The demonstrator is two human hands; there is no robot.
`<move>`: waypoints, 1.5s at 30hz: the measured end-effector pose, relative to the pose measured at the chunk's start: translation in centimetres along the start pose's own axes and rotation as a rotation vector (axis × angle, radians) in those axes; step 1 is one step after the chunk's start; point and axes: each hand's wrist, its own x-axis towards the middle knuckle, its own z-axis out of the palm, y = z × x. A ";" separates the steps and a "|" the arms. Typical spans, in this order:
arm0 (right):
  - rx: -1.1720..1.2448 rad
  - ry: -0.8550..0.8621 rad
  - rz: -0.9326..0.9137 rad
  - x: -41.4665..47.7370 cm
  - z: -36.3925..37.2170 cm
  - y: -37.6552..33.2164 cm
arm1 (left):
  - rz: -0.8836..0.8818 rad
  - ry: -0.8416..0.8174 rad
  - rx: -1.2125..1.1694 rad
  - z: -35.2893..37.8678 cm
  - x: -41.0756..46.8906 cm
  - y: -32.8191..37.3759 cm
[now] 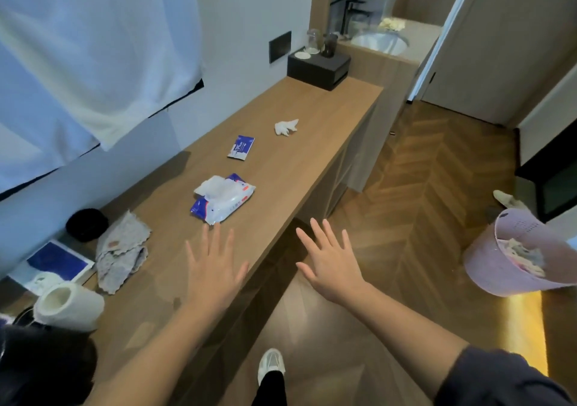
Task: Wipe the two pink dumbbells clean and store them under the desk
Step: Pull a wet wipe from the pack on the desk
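Observation:
No pink dumbbell shows in the head view. My left hand (212, 265) hovers flat with spread fingers over the near part of the wooden desk (296, 156), just short of an open pack of wet wipes (223, 199). My right hand (327, 265) is spread the same way, past the desk's front edge and above the floor. Both hands hold nothing. A small blue wipe sachet (241, 147) and a crumpled white wipe (285, 127) lie farther along the desk. The space under the desk is dark and mostly hidden.
A grey cloth (121, 252), a paper roll (67, 307), a black round object (87, 224) and a blue booklet (57, 260) sit at the desk's near left. A black tissue box (318, 67) stands at the far end. A pink waste basket (515, 252) holds rubbish on the floor at right.

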 end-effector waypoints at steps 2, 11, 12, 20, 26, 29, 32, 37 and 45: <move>-0.002 -0.007 -0.032 3.0 -0.2 0.2 | -0.001 0.004 -0.003 0.1 2.5 -0.3; 0.033 -0.099 -0.178 16.1 -0.5 -0.6 | -0.176 -0.096 -0.023 1.2 10.8 -2.3; 0.033 -0.111 -0.205 17.6 -0.6 -0.6 | -0.211 -0.111 -0.026 1.5 11.6 -2.5; 0.038 -0.196 -0.507 28.9 0.6 -1.7 | -0.476 -0.147 -0.064 2.9 16.4 -1.9; 0.017 -0.181 -0.664 33.7 1.5 -3.2 | -0.581 -0.160 -0.131 3.0 18.8 -2.3; 0.070 -0.147 -0.721 34.9 1.8 -3.8 | -0.610 -0.132 -0.146 3.2 20.0 -2.8; 0.131 -0.094 -0.750 36.0 2.4 -4.5 | -0.626 -0.036 -0.196 3.6 20.8 -3.2; 0.192 -0.087 -0.757 36.9 3.2 -5.7 | -0.625 0.042 -0.226 4.5 21.2 -3.8; 0.309 -0.124 -0.664 37.1 3.4 -6.5 | -0.665 0.080 -0.357 4.5 22.1 -4.0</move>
